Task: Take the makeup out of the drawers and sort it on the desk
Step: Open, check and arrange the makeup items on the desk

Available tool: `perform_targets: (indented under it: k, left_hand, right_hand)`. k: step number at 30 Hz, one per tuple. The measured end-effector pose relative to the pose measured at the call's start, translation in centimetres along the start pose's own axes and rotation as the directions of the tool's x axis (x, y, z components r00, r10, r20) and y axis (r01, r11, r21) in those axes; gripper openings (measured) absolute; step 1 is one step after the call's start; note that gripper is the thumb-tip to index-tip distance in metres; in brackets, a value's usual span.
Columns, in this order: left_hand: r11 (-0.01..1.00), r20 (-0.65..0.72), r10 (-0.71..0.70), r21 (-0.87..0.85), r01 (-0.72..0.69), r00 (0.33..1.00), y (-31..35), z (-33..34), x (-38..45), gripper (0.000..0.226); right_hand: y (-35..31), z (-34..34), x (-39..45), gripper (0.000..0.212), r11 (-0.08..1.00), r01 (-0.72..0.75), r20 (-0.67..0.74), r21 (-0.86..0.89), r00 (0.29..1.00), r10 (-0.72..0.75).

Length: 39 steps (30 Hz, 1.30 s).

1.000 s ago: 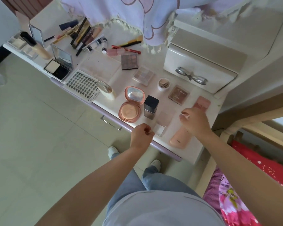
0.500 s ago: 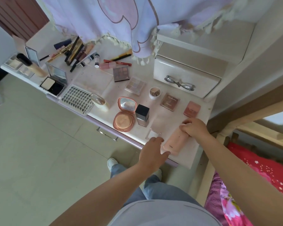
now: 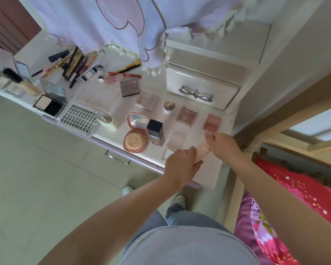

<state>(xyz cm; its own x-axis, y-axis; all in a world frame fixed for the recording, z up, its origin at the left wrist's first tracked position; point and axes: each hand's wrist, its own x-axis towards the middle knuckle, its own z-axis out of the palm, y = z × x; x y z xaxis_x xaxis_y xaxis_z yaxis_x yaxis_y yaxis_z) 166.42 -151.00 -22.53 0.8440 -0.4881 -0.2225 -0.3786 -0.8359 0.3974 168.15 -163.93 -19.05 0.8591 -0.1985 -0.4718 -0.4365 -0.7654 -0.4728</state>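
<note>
The white worktop [image 3: 208, 169] carries everything, and the drawer box [image 3: 203, 88] with its silver bow handle stands at its back right; places below are told from that box. Left of the box, far along the worktop, lies the tray of false lashes [image 3: 78, 117], with an open black compact [image 3: 50, 102] beyond it. In front of the box and to its left sits the open peach powder compact [image 3: 136, 134], and just beside that stands a dark-capped foundation bottle [image 3: 155, 132]. Directly in front of the box lie two small blush palettes [image 3: 186, 114]. Nearer the worktop's front edge, both hands meet on a pale pink tube [image 3: 202, 151]: the left hand [image 3: 182, 165] curls its grip around the near end, the right hand [image 3: 221, 144] closes its grip over the far end.
</note>
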Motion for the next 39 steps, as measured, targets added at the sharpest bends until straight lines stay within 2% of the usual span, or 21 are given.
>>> perform_targets:
  k: [2, 6, 10, 13, 16, 18, 19, 21, 24, 27, 31, 35, 38, 39]
  left_hand:
    - [0.999, -0.032, 0.041, 0.028, -0.040, 0.999, -0.3, -1.5, 0.4, 0.034]
    - [0.992, -0.024, 0.048, -0.112, -0.050, 0.999, -0.5, -4.1, 0.6, 0.031]
    - [0.968, -0.058, 0.020, -0.250, -0.034, 0.998, -1.1, -6.4, 0.4, 0.027]
    - [0.965, -0.060, 0.050, -0.255, -0.064, 0.997, -1.9, -7.8, 0.2, 0.027]
    - [0.960, -0.039, 0.061, -0.272, -0.069, 0.997, -2.0, -8.8, 0.1, 0.025]
    - [0.950, -0.028, 0.071, -0.304, -0.076, 0.997, -1.9, -9.2, 0.1, 0.017]
    - [0.943, -0.025, 0.073, -0.323, -0.077, 0.997, -1.8, -9.4, 0.1, 0.014]
    - [0.932, -0.014, 0.070, -0.356, -0.070, 0.997, -1.5, -9.7, -0.1, 0.026]
    - [0.903, 0.007, 0.061, -0.427, -0.053, 0.998, -1.2, -9.9, -0.4, 0.033]
    - [0.875, 0.026, 0.057, -0.483, -0.038, 0.998, -1.2, -9.8, -0.6, 0.022]
    - [0.865, 0.051, 0.059, -0.501, -0.025, 0.997, -1.2, -9.5, -0.6, 0.034]
    - [0.857, 0.078, 0.046, -0.515, 0.001, 0.996, -1.5, -9.2, -0.7, 0.030]
    - [0.852, 0.106, 0.034, -0.522, 0.027, 0.994, -1.7, -8.9, -0.7, 0.007]
    - [0.853, 0.112, 0.027, -0.521, 0.036, 0.993, -1.8, -8.6, -0.6, 0.010]
  right_hand:
    - [-0.7, -0.7, -0.3, 0.039, 0.996, 0.088, -0.028, -0.015, 0.996, -0.089]
    - [-2.0, -1.9, -0.6, 0.031, 0.966, 0.232, -0.120, 0.113, 0.968, -0.219]
    - [-2.0, -4.1, -1.2, 0.025, 0.903, 0.336, -0.090, 0.268, 0.942, -0.323]
    - [-1.9, -5.0, -1.7, 0.025, 0.846, 0.347, -0.045, 0.405, 0.932, -0.360]
    - [-2.2, -5.3, -2.2, 0.021, 0.736, 0.307, -0.073, 0.603, 0.940, -0.332]
    - [-2.4, -5.5, -2.3, 0.020, 0.695, 0.287, -0.105, 0.659, 0.950, -0.293]
    - [-2.3, -5.6, -2.3, 0.024, 0.685, 0.284, -0.116, 0.671, 0.953, -0.281]
    - [-2.1, -5.7, -2.3, 0.032, 0.643, 0.287, -0.124, 0.710, 0.950, -0.288]
    - [-1.6, -6.0, -2.6, 0.051, 0.580, 0.261, -0.066, 0.772, 0.940, -0.336]
    - [-1.2, -6.4, -2.6, 0.046, 0.616, 0.228, -0.005, 0.754, 0.940, -0.342]
    - [-1.1, -6.9, -2.7, 0.039, 0.721, 0.298, -0.016, 0.626, 0.929, -0.370]
    - [-0.8, -7.0, -2.6, 0.040, 0.730, 0.280, 0.006, 0.624, 0.932, -0.362]
    - [-0.5, -6.7, -2.3, 0.022, 0.759, 0.222, 0.056, 0.613, 0.945, -0.322]
    - [-0.4, -6.5, -2.2, 0.016, 0.776, 0.215, 0.068, 0.593, 0.947, -0.314]
